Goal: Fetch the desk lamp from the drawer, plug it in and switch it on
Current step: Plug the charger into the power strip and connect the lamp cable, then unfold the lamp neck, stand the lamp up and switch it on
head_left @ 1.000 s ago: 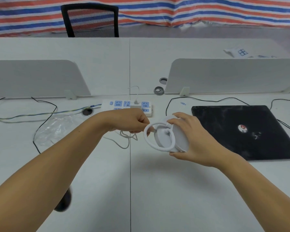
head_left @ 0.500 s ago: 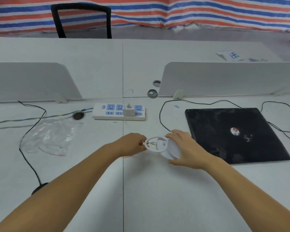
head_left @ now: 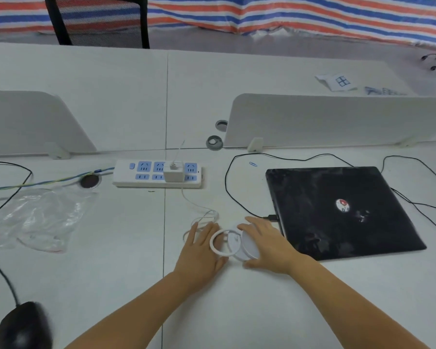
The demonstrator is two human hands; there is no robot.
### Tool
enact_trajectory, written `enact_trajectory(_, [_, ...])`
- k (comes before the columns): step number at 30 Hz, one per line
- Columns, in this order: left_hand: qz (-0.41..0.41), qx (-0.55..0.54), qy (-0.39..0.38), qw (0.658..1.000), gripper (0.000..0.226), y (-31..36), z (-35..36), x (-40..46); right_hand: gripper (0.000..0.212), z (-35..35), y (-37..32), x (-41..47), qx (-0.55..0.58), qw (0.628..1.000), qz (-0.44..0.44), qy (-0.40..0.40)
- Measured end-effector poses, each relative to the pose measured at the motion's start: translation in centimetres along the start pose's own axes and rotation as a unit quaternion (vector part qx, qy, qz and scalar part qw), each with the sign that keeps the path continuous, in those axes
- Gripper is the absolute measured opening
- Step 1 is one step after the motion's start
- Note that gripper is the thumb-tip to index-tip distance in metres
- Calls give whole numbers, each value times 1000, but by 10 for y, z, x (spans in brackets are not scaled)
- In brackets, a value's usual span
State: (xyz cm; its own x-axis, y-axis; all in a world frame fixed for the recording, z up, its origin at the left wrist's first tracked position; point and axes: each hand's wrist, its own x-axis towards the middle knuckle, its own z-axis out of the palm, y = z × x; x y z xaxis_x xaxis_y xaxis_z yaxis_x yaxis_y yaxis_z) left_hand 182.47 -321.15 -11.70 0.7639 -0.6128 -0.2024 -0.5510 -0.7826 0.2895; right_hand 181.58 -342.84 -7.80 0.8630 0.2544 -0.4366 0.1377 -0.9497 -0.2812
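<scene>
Right hand (head_left: 267, 244) grasps the desk lamp (head_left: 239, 244) base; left hand (head_left: 199, 250) lies released beside its ring; steady the base on the worktop (head_left: 126, 260), then find the switch.

1. Pale white laminate worktop (head_left: 237, 311), seamed down the middle.
2. White power strip with blue sockets (head_left: 157, 174) near the seam.
3. Closed black laptop (head_left: 342, 212) at right.
4. Crumpled clear plastic bag (head_left: 40, 220) at left.
5. Black mouse (head_left: 23, 326) near left corner.
6. Small white round desk lamp (head_left: 237, 244) beside the laptop.
</scene>
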Motion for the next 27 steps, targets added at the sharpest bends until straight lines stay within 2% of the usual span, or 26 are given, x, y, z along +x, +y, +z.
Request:
enact_trajectory(5, [-8, -43, -16, 999, 68, 17, 11, 8, 90, 0, -1, -2, 4, 999, 51, 5])
enact_trajectory(6, [-14, -45, -38, 998, 73, 19, 11, 13, 87, 0, -3, -3, 7, 998, 59, 9])
enact_trajectory(8, [-17, -23, -76, 997, 83, 24, 11, 23, 84, 1, -5, -3, 9, 998, 61, 17])
enact_trajectory(11, [-16, 2, -96, 995, 85, 24, 9, 35, 82, -1, -5, 0, 16, 998, 66, 15])
enact_trajectory(16, [-36, -20, -36, 998, 86, 24, 21, 41, 78, -3, -7, 2, 15, 998, 63, 18])
enact_trajectory(21, [-75, -40, -13, 996, 83, 38, 12, 45, 73, -25, -13, 3, 59, 994, 68, 56])
enact_trajectory(24, [-86, -21, 2, 996, 95, 38, 13, 45, 72, -60, -23, -1, 73, 992, 56, 84])
enact_trajectory(26, [-79, -20, -38, 996, 109, 38, 9, 45, 72, -90, -33, -7, 63, 994, 37, 86])
enact_trajectory(27, [-86, -24, -57, 994, 108, 38, 9, 45, 72, -105, -39, -11, 50, 995, 25, 85])
